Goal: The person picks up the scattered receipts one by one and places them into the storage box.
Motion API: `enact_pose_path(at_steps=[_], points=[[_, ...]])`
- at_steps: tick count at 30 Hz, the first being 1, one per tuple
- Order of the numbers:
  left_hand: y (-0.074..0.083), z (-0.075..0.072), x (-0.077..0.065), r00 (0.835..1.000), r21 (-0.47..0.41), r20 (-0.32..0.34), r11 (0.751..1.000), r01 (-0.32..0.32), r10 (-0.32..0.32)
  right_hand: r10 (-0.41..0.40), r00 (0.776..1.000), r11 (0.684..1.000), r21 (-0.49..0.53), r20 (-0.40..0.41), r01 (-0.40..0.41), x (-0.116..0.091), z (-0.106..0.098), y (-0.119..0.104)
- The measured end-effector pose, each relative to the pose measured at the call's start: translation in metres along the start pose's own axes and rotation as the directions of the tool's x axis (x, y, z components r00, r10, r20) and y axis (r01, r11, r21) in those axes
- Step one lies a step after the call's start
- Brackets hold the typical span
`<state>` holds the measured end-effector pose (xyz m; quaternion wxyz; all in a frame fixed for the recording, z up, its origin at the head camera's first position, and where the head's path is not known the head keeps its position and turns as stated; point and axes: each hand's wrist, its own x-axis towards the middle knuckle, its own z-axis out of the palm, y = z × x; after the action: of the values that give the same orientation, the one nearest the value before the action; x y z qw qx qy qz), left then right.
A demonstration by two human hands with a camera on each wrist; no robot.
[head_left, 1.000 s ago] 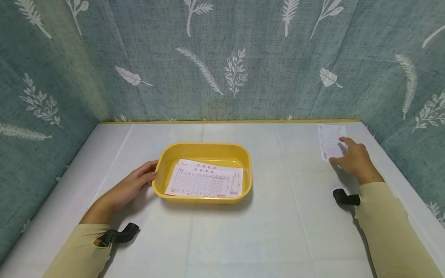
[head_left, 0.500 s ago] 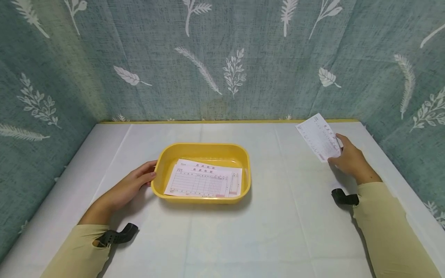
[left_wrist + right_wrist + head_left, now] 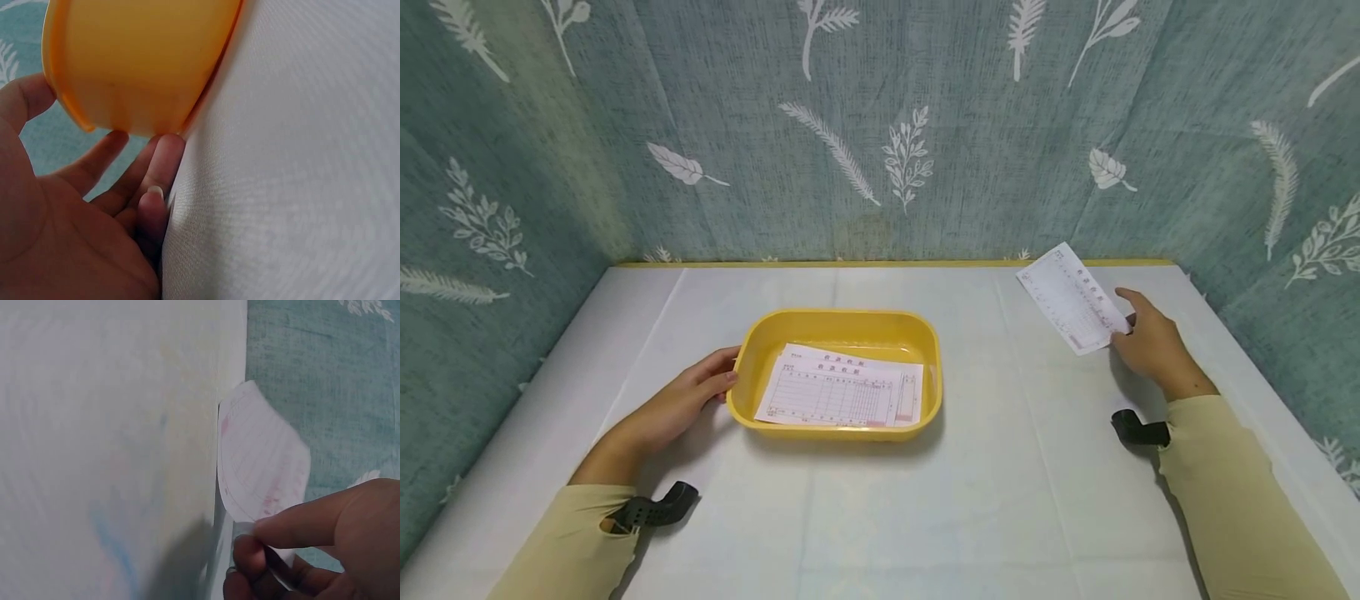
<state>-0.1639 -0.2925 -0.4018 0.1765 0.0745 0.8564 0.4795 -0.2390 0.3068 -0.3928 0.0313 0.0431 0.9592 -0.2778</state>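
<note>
A yellow plastic basin (image 3: 835, 433) stands left of centre on the table, with printed receipt slips (image 3: 835, 396) lying overlapped inside it. My left hand (image 3: 673, 408) holds the basin's left end; in the left wrist view the thumb (image 3: 31, 97) touches the rim and the fingertips (image 3: 167, 153) meet the outer wall. Off to the right, my right hand (image 3: 1153, 346) pinches the lower right corner of a single receipt slip (image 3: 1071, 300). In the right wrist view that slip (image 3: 265, 453) curves away from the thumb and fingers. Some of the right fingers are partly hidden.
A white cloth covers the table (image 3: 925, 517). Its back edge has a yellow strip (image 3: 970, 263). Green leaf-patterned curtains (image 3: 737, 217) enclose the back and both sides. Black wrist cameras (image 3: 658, 504) sit below each hand.
The right hand has taken up the slip, which has turned and moved left from the back right of the table. The left hand and basin have stayed in place.
</note>
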Motion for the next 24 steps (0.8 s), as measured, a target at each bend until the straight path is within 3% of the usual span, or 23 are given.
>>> enact_pose_path(at_steps=[4, 13, 24], points=[[0.000, -0.001, 0.000, 1.000, -0.007, -0.006, 1.000, -0.009, 0.009, -0.026, 0.999, 1.000, 0.005, -0.033, 0.027, -0.001, 0.000, -0.006], [-0.002, 0.000, 0.002, 1.000, -0.014, -0.001, 1.000, -0.019, 0.019, 0.013, 0.999, 1.000, 0.025, -0.039, -0.012, -0.006, 0.005, -0.020], [-0.002, 0.001, 0.002, 1.000, -0.013, -0.002, 1.000, -0.012, 0.012, -0.066, 0.992, 0.997, 0.038, -0.108, 0.071, -0.008, 0.008, -0.032]])
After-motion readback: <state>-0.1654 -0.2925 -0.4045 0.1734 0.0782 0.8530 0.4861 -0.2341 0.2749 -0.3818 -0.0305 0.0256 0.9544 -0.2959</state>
